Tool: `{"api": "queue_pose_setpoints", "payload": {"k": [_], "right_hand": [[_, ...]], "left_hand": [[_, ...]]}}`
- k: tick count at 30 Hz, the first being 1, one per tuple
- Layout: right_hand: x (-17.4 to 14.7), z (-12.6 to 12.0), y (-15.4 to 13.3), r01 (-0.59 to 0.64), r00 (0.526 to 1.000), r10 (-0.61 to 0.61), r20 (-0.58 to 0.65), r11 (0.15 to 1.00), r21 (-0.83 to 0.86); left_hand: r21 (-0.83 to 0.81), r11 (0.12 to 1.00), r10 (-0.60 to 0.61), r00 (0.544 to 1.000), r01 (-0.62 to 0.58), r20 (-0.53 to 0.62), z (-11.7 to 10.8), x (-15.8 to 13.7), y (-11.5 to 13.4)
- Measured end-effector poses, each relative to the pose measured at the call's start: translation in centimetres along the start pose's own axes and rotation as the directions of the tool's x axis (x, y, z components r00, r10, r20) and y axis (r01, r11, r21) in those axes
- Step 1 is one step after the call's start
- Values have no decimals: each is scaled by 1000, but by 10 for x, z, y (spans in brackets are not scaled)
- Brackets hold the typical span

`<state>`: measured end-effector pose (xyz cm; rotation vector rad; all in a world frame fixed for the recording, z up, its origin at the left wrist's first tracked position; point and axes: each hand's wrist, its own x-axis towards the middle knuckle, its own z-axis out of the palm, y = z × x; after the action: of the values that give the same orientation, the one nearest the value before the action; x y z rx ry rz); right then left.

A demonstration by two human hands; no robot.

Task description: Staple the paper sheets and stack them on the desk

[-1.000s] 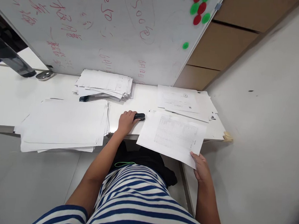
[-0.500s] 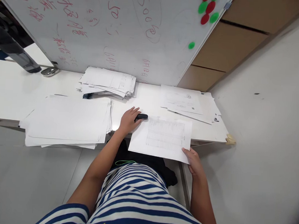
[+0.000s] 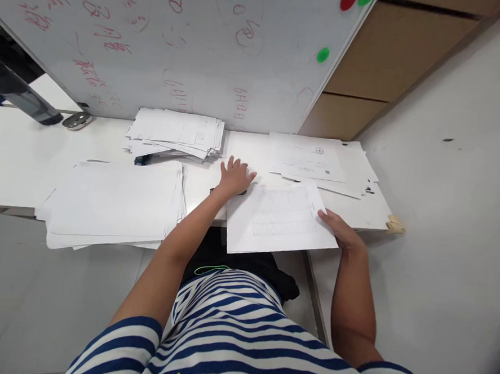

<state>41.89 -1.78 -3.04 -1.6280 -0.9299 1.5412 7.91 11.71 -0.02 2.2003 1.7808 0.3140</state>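
Observation:
My right hand point(image 3: 339, 227) pinches the right edge of a white sheet point(image 3: 247, 229) printed with a fine table. The sheet's near edge overhangs the front of the desk. My left hand point(image 3: 236, 177) has its fingers spread, just beyond the sheet's upper left corner. Beneath that hand and wrist lies a black stapler point(image 3: 242, 193), mostly covered, with only its ends showing; whether the hand touches it I cannot tell.
Left on the white desk point(image 3: 9, 166) lies a large paper pile point(image 3: 117, 198), partly over the front edge. Behind stand another paper stack point(image 3: 175, 129), a mouse point(image 3: 76, 121) and a bottle point(image 3: 38, 106). Loose papers point(image 3: 306, 156) lie right, below the whiteboard point(image 3: 206, 66).
My left hand has let go of the stapler and moved farther onto the desk, fingers spreading. My right hand has shifted the printed sheet to the right and turned it slightly.

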Motion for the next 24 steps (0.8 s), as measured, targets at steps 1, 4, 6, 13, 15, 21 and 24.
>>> {"api": "queue_pose_setpoints", "payload": {"k": [1,4,6,13,15,21,24], "right_hand": [[10,-3,-8,-16,999,16,27,1000,15],[36,-8,-28,-117,986,113,122,993,27],[46,-6,-36,-221,960,220,173,975,-12],[44,10,-48,-333,942,337,-15,925,-184],[45,12,-52,-371,927,376,-4,913,-166],[55,11,-59,-487,870,489,54,872,-57],[57,10,-56,-485,874,485,24,875,-14]], "left_hand": [[26,999,-29,999,28,34,5,2,0],[118,993,-23,999,18,37,17,3,0],[178,984,15,999,-21,36,21,2,0],[191,979,57,997,-64,44,28,5,0],[172,983,62,997,-69,46,28,5,0],[150,986,52,993,-67,103,23,5,2],[166,983,53,989,-76,138,18,4,4]]}}
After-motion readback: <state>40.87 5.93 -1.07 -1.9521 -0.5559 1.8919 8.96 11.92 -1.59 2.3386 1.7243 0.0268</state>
